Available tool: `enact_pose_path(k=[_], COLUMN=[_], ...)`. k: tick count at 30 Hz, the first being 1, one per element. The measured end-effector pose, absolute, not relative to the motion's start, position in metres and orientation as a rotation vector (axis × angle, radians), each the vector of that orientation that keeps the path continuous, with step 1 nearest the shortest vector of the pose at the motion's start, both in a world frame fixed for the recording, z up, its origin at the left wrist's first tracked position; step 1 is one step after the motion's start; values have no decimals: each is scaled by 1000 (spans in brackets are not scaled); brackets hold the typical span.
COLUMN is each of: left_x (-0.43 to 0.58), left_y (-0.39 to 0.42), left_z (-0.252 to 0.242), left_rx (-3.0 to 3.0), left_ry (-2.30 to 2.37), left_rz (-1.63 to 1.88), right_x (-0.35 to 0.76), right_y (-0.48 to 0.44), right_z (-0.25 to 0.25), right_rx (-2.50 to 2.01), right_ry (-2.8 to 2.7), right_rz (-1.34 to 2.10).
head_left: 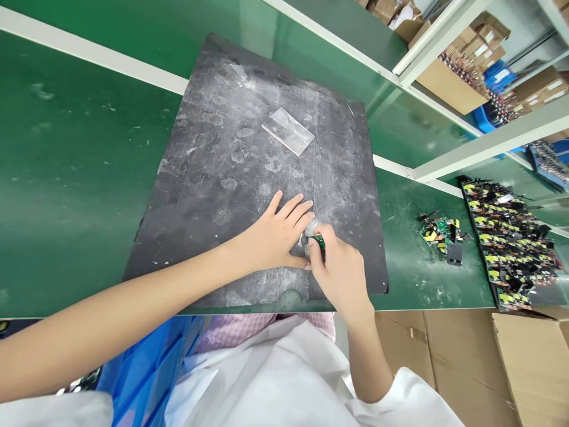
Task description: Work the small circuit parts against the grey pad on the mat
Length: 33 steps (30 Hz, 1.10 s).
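A worn black mat point(213, 196) lies under both hands. My left hand point(278, 237) rests palm down on it with the fingers spread, holding nothing. Just to its right, my right hand point(340, 267) is closed around a small green circuit board point(317, 240), most of it hidden by the fingers. A whitish, clear piece point(312, 225) shows between the two hands against the board; I cannot make out what it is. Farther up the mat lies a flat, shiny clear plastic bag point(288, 131), apart from both hands.
A loose circuit board assembly point(442, 234) with wires lies right of the mat on the green table point(84, 172). Beyond it stands a tray packed with similar boards point(507, 243). Blue bins point(151, 373) and a cardboard box point(533, 362) are below the table edge. Shelf posts point(489, 145) rise behind.
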<state>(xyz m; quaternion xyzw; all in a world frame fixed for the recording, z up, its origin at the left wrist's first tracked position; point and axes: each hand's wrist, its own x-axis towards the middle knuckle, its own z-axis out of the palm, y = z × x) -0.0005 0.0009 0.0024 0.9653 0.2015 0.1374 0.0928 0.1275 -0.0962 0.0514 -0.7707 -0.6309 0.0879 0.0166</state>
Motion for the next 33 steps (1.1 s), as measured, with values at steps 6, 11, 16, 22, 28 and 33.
enact_pose_path(k=[6, 11, 16, 22, 28, 33], left_x=[-1, -1, -1, -1, -1, -1], left_y=[0, 0, 1, 1, -1, 0], left_z=[2, 2, 2, 3, 3, 2], left_rx=[2885, 2891, 2885, 2875, 2878, 2875], left_ry=[595, 598, 600, 603, 608, 595], left_rz=[392, 372, 375, 376, 390, 410], right_x=[130, 130, 131, 133, 133, 133], right_y=[-92, -93, -94, -96, -96, -95], right_z=[48, 49, 49, 49, 47, 46], right_rx=[-2386, -2376, -2368, -2335, -2318, -2312], right_ry=[-1935, -1915, -1914, -1865, -1859, -1855], right_rz=[262, 297, 310, 367, 365, 357])
